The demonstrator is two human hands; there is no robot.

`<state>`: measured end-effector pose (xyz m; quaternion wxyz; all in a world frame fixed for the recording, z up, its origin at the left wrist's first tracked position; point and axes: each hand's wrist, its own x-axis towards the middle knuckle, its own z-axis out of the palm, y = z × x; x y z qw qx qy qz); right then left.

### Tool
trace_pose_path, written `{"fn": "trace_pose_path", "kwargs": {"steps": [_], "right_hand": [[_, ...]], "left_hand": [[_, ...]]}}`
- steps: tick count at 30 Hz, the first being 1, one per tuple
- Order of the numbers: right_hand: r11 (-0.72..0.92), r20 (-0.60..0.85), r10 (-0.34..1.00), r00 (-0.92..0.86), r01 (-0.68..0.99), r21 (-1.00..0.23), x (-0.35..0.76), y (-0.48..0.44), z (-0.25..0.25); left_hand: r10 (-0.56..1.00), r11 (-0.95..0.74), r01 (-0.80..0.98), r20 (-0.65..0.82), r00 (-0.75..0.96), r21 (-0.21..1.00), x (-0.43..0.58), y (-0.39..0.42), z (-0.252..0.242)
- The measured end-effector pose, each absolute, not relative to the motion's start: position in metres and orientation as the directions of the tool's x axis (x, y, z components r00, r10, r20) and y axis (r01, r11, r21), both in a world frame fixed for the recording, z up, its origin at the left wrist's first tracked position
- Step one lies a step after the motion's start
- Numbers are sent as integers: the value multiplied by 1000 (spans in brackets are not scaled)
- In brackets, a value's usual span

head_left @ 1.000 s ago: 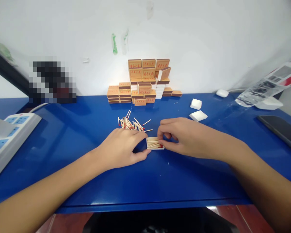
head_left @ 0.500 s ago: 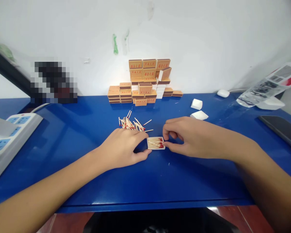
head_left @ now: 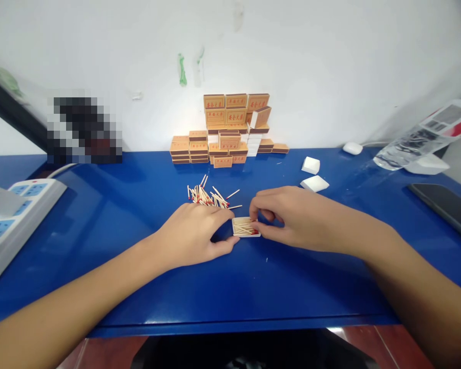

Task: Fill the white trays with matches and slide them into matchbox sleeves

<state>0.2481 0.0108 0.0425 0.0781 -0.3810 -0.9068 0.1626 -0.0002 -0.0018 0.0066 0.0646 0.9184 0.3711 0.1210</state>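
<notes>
A small white matchbox tray [head_left: 245,226] filled with red-tipped matches lies on the blue table [head_left: 138,277]. My left hand [head_left: 194,233] pinches its left end between thumb and fingers. At the tray's right end, my right hand [head_left: 292,215] has its fingers curled and the fingertips press on the matches. Just behind my left hand lies a loose pile of matches [head_left: 209,196].
Stacked brown matchboxes [head_left: 230,130] stand against the white wall. Two white empty trays [head_left: 313,174] lie right of centre. A power strip [head_left: 11,215] sits at the left edge, and a dark phone [head_left: 445,207] and a plastic package [head_left: 422,136] at the right.
My right hand drew back to the right half a second ago, then returned onto the tray's right end. My left hand and the tray have stayed in place.
</notes>
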Motion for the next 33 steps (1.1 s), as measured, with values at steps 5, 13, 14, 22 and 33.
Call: {"fn": "trace_pose_path", "kwargs": {"steps": [5,13,14,22,33], "right_hand": [[680,53,673,-738,588,-438,239,10,39],[631,-31,633,-774,538,-559,232,5,40],[623,-38,633,-773,538,-568,232,5,39],[623,6,663,-749,547,-559,237,7,38],[669,62,698,-713,619,-412,243,12,40]], "left_hand": [[699,-715,662,177,693,226,0,-2,8],[670,-742,638,216,710,206,0,-3,9],[664,-748,632,218,715,202,0,-3,9],[655,-756,625,237,718,196,0,-3,7],[653,-753,645,269,708,131,-1,-3,7]]}}
